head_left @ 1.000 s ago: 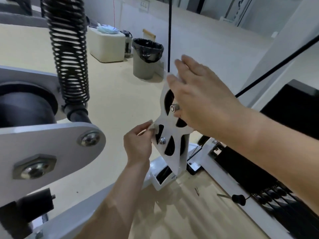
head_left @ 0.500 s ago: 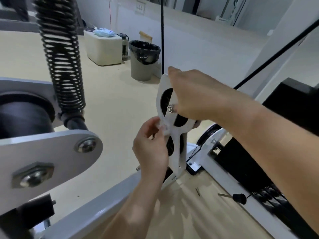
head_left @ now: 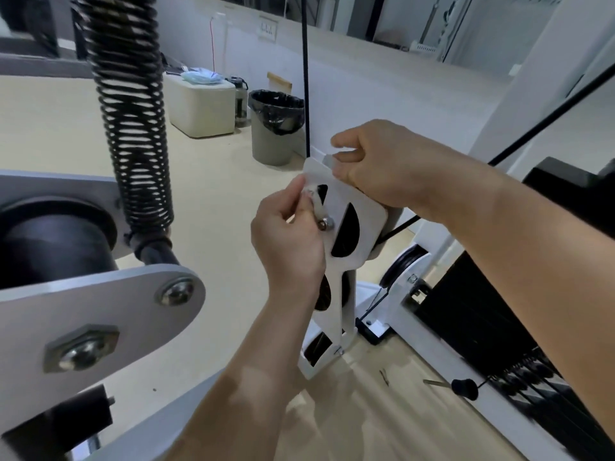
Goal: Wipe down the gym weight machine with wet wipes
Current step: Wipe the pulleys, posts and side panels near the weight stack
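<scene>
The right hand (head_left: 376, 164) is reached in from the right, its fingers curled over the top edge of the white pulley bracket (head_left: 364, 212), which is gripped there. The left hand (head_left: 289, 242) is raised from below, and a small crumpled wet wipe (head_left: 314, 198) is pinched in its fingertips. The wipe is pressed to the bracket's flat face, just above a bolt (head_left: 324, 223) and left of a dark cut-out. The bracket's long axis is held roughly upright, below a black cable (head_left: 305, 78). A coiled spring (head_left: 131, 128) is seen at the left.
</scene>
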`<state>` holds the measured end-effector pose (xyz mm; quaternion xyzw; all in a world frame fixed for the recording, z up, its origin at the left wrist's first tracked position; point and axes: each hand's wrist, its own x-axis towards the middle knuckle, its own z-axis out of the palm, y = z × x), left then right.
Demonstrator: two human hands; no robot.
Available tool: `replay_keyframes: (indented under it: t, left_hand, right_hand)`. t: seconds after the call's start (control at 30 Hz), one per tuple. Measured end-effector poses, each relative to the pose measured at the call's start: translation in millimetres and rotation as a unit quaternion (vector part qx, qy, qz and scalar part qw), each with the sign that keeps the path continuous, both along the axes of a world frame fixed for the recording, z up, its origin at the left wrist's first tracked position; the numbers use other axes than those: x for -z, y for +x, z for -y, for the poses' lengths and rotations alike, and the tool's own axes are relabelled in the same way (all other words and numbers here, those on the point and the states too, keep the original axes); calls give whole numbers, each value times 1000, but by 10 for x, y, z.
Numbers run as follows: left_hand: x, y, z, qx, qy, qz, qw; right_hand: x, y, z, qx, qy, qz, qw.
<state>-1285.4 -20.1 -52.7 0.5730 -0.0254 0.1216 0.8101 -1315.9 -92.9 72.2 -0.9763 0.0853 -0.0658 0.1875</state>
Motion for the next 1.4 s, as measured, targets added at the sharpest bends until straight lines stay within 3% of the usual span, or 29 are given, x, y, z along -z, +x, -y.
replay_keyframes:
  t: [0.13,0.23,0.43,0.67,0.77,0.9,1.07,1.17,1.27,1.33,1.4]
  left_hand:
    - [-137,20,-88,0,52,99,994]
    - [-143,33,-145,1,44,118,992]
    - [-48,246,-175,41,-95,-3,995]
    - [397,186,-87,35,59,-102,992]
    - [165,232,-143,-13,46,-57,997]
    - [-190,150,-239,2,-29,26,999]
    - [-222,-178,-225,16,17,125,992]
    - [-158,-304,-208,73,47,120,989]
    - [-103,-413,-196,109,91,123,982]
    - [-116,-378,-198,103,101,131,981]
    - [-137,-274,-200,94,99,131,982]
  right_hand:
    - [6,-10,-13,-1,27,19,999]
    - [8,-43,-55,-6,32,30,999]
    - [78,-2,-101,16,22,35,999]
    - [101,-56,-96,15,23,19,999]
    - [105,-71,-145,23,43,32,998]
    - [53,-105,-143,26,81,32,996]
    - [25,-75,-123,18,99,33,994]
    - [21,-59,-124,28,101,38,994]
    - [66,-141,-100,24,57,49,997]
    - [227,-224,-154,-2,-47,63,997]
    - [452,-324,-206,-73,-177,143,971]
